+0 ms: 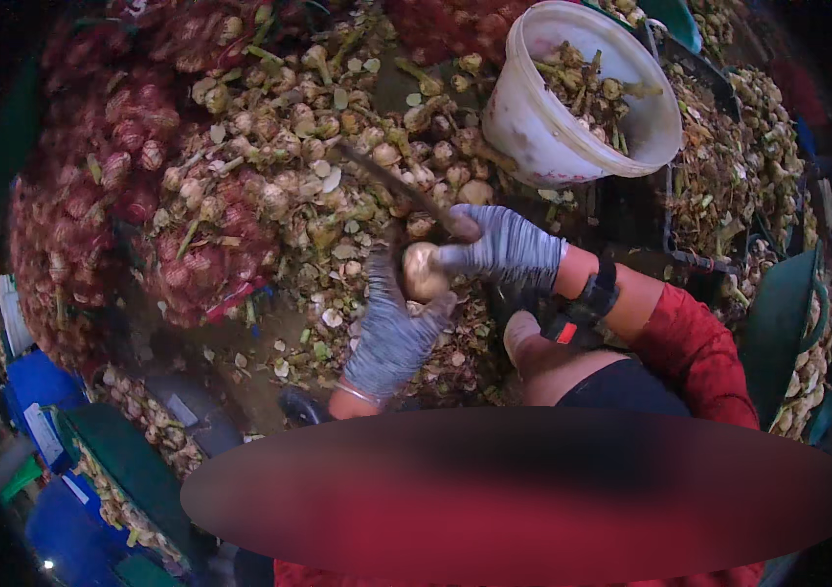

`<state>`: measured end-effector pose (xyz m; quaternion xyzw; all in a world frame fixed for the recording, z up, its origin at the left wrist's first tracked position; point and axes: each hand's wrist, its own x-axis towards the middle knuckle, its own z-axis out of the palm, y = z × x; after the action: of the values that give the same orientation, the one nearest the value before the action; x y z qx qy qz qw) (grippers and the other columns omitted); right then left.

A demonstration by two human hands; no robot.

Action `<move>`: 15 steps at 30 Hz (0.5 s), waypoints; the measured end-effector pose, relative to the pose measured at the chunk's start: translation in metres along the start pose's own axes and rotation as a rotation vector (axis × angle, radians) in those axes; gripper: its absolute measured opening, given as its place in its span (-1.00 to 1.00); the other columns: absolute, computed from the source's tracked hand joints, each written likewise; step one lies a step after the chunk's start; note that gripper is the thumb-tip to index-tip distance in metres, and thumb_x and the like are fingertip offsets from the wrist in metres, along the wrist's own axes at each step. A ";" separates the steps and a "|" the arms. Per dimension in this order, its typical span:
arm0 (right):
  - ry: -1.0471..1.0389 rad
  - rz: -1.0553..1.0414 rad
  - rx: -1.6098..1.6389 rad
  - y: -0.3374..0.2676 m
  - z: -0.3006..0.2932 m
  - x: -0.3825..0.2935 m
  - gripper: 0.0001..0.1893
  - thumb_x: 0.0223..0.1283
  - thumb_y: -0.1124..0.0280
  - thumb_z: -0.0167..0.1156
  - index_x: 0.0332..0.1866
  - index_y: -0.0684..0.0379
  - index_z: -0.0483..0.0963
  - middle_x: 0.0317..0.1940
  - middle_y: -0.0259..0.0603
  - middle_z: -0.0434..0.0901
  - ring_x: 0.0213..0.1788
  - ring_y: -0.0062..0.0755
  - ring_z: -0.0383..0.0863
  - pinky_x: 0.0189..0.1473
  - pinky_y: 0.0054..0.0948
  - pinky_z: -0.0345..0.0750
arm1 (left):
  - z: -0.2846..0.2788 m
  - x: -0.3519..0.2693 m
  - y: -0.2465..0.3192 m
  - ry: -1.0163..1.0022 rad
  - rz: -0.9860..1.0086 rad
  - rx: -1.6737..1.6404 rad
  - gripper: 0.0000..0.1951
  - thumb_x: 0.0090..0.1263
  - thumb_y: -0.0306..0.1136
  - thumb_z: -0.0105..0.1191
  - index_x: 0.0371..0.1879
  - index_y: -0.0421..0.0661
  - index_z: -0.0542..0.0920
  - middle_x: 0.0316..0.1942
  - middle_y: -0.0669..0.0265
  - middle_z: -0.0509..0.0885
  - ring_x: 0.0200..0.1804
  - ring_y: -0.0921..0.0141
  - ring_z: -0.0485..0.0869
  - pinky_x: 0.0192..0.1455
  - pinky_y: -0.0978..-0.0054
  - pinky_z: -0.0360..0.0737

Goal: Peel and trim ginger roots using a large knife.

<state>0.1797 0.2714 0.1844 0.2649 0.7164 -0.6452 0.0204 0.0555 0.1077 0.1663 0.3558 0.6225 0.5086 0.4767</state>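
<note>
My left hand (401,330), in a grey striped knit glove, is closed around a pale garlic bulb (424,272). In the same kind of glove, my right hand (507,246) grips the handle of a knife (401,182), whose dark blade points up and to the left, over the heap. The right thumb or a finger touches the bulb's right side. Beneath and beyond both hands lies a heap of garlic bulbs (291,183) with cut stems and loose skins. The far side of the bulb is partly hidden by the gloves.
A white plastic bucket (540,143) holding stems and bulbs stands tilted at the upper right. Red mesh sacks of garlic (63,242) are piled at the left. A black crate (705,260) holds trimmings. Green tubs (779,330) with garlic stand at the right and lower left.
</note>
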 end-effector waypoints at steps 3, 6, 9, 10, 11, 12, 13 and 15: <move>0.001 0.074 0.029 0.001 -0.004 -0.002 -0.51 0.22 -0.07 0.16 -0.16 0.24 0.50 -0.37 -0.27 0.54 -0.26 -0.54 0.42 -0.11 -0.46 0.43 | 0.002 0.002 -0.001 0.126 -0.013 -0.229 -0.36 0.24 -0.29 0.28 0.27 -0.12 0.27 0.15 0.24 0.44 0.15 0.36 0.48 0.21 0.39 0.46; -0.058 0.206 0.159 0.001 -0.004 -0.001 -0.50 0.24 -0.11 0.13 -0.16 0.22 0.52 -0.38 -0.36 0.51 -0.32 -0.59 0.34 -0.21 -0.47 0.39 | -0.003 0.004 -0.003 0.073 0.048 -0.188 -0.27 0.21 -0.48 0.28 0.35 -0.16 0.18 0.25 0.20 0.34 0.24 0.36 0.40 0.27 0.42 0.41; -0.095 0.216 0.162 -0.001 -0.002 0.001 -0.50 0.22 -0.13 0.15 -0.16 0.19 0.53 -0.38 -0.39 0.51 -0.36 -0.63 0.31 -0.27 -0.50 0.37 | -0.001 0.009 -0.002 0.066 0.200 -0.052 -0.26 0.16 -0.48 0.33 0.32 -0.15 0.22 0.25 0.23 0.37 0.26 0.36 0.39 0.29 0.41 0.41; -0.090 0.218 0.161 0.002 -0.001 0.000 -0.50 0.22 -0.13 0.15 -0.16 0.19 0.53 -0.38 -0.39 0.51 -0.36 -0.63 0.31 -0.27 -0.50 0.37 | 0.001 0.009 0.000 0.103 0.142 -0.176 -0.26 0.15 -0.48 0.33 0.31 -0.16 0.22 0.24 0.24 0.39 0.25 0.37 0.41 0.28 0.41 0.42; -0.074 0.185 0.312 0.008 0.001 -0.001 -0.51 0.21 -0.13 0.16 -0.16 0.17 0.53 -0.39 -0.42 0.51 -0.38 -0.64 0.31 -0.30 -0.51 0.37 | 0.003 0.008 0.001 0.139 0.083 -0.300 -0.26 0.14 -0.48 0.34 0.30 -0.16 0.23 0.22 0.24 0.40 0.24 0.38 0.42 0.27 0.42 0.42; -0.062 0.151 0.465 0.008 0.004 -0.001 -0.52 0.19 -0.13 0.18 -0.17 0.15 0.53 -0.39 -0.45 0.51 -0.39 -0.65 0.30 -0.33 -0.53 0.36 | 0.002 0.008 0.000 0.138 0.082 -0.300 -0.26 0.14 -0.48 0.34 0.30 -0.16 0.23 0.22 0.24 0.40 0.24 0.38 0.42 0.27 0.42 0.42; -0.061 0.152 0.466 0.006 0.004 -0.002 -0.52 0.19 -0.13 0.18 -0.17 0.15 0.53 -0.39 -0.45 0.51 -0.39 -0.65 0.30 -0.33 -0.53 0.36 | -0.002 0.007 -0.001 0.050 -0.020 -0.256 -0.26 0.15 -0.47 0.34 0.31 -0.16 0.22 0.22 0.23 0.41 0.23 0.38 0.43 0.27 0.42 0.42; -0.099 0.238 0.476 -0.002 0.002 -0.006 -0.59 0.17 -0.06 0.24 -0.25 0.12 0.48 -0.49 -0.50 0.46 -0.44 -0.72 0.42 -0.43 -0.56 0.39 | -0.003 0.007 -0.001 -0.041 -0.123 -0.212 -0.26 0.16 -0.45 0.34 0.31 -0.16 0.21 0.21 0.22 0.42 0.22 0.38 0.44 0.27 0.42 0.42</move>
<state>0.1833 0.2671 0.1885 0.3124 0.5067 -0.8006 0.0682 0.0503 0.1128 0.1642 0.2750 0.5759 0.5339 0.5547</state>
